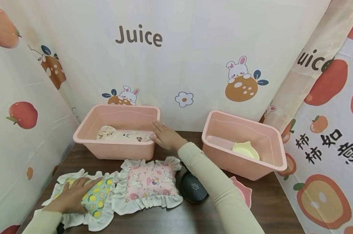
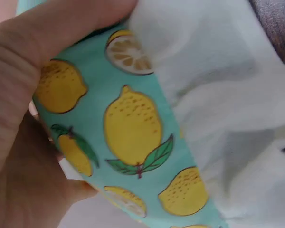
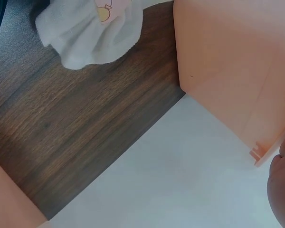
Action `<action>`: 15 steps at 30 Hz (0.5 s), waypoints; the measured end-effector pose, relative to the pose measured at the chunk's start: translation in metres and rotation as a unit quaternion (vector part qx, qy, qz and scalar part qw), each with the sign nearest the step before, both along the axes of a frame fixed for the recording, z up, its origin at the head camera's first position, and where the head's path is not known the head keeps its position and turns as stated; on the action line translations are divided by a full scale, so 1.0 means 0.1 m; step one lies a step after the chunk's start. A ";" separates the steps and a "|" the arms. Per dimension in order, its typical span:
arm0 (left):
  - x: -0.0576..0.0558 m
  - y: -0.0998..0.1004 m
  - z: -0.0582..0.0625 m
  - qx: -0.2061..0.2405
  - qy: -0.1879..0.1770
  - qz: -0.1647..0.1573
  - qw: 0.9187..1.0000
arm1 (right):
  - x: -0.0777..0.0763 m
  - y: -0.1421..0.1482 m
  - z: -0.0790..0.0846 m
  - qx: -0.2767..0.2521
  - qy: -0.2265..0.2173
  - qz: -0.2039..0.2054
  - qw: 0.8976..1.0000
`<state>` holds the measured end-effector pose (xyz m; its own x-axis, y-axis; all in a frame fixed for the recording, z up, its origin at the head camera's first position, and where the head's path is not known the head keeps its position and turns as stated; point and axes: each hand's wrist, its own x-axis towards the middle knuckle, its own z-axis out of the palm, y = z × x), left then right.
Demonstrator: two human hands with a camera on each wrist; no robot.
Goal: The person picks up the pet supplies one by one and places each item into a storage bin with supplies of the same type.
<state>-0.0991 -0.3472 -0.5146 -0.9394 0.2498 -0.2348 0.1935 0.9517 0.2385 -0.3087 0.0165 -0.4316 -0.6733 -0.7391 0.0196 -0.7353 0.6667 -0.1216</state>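
A green lemon-print cushion [image 1: 98,196] with white frills lies at the front left. My left hand [image 1: 74,197] is over it. In the left wrist view the lemon fabric [image 2: 133,123] bulges between the thumb and fingers, which grip it. My right hand [image 1: 167,137] reaches to the right end of the left pink bin [image 1: 118,148], fingers straight, at the rim. At the edge of the right wrist view, part of the right hand [image 3: 282,185] shows beside the bin's rim. Inside that bin lies a cream printed cloth item [image 1: 126,136].
A pink frilled cushion [image 1: 151,182] lies beside the lemon one. Right of it is a black paw-print item [image 1: 194,188], partly behind the right forearm, with a pink dish [image 1: 244,191] beyond. The right pink bin [image 1: 232,162] holds a pale yellow bowl [image 1: 246,150]. A printed curtain hangs behind.
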 end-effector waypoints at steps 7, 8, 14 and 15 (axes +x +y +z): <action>0.08 -0.01 0.08 -0.010 0.083 -0.015 0.996 | 0.00 -0.01 0.00 -0.004 -0.009 -0.005 1.000; 0.09 -0.01 0.12 -0.006 0.092 -0.019 0.996 | 0.00 -0.01 0.00 -0.005 -0.010 -0.005 1.000; 0.13 -0.01 0.42 0.016 0.122 -0.021 0.992 | 0.00 -0.01 0.01 0.001 -0.008 -0.006 1.000; 0.14 0.00 0.48 0.018 0.128 -0.020 0.991 | 0.00 -0.01 0.01 0.001 -0.008 -0.005 1.000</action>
<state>-0.0854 -0.3474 -0.4670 -0.9565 0.2912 0.0193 0.2887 0.9340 0.2107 -0.3083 0.0151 -0.4304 -0.6815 -0.7318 0.0076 -0.7261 0.6748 -0.1324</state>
